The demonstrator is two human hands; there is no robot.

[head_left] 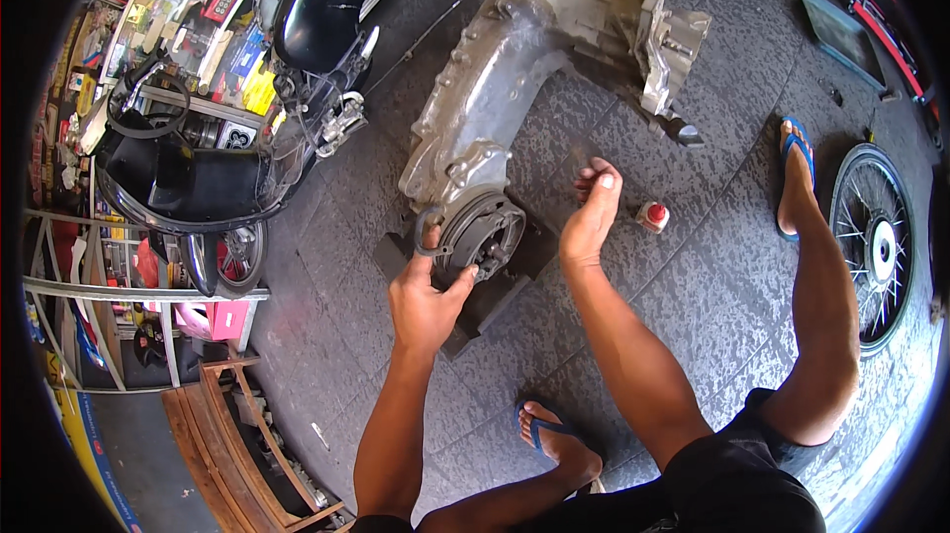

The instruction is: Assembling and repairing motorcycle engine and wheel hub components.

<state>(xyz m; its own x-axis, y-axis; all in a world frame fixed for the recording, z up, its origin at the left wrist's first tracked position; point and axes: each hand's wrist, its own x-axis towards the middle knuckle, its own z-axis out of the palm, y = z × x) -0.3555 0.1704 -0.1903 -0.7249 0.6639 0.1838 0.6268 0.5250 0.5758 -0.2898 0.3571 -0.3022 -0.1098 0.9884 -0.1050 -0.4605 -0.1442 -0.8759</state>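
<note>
My left hand [430, 300] grips a dark round drum-like housing [485, 241] at the lower end of a large dull metal engine casing [475, 107], with my fingers at a curved dark bracket on its left side. The casing's round end sits over a dark stand [534, 246] on the floor. My right hand [594, 206] is raised to the right of the housing, apart from it, fingers curled with the thumb over them; what they hold, if anything, is hidden. A small bottle with a red cap [653, 216] stands on the floor just right of this hand.
A black scooter [198, 177] and crowded shelves [134, 290] fill the left. A wooden bench [203, 434] is at lower left. A spoked wheel [841, 251], grey tray [836, 38] and red-black object [881, 38] lie right. My sandalled feet [549, 434] are on the tiled floor [693, 315].
</note>
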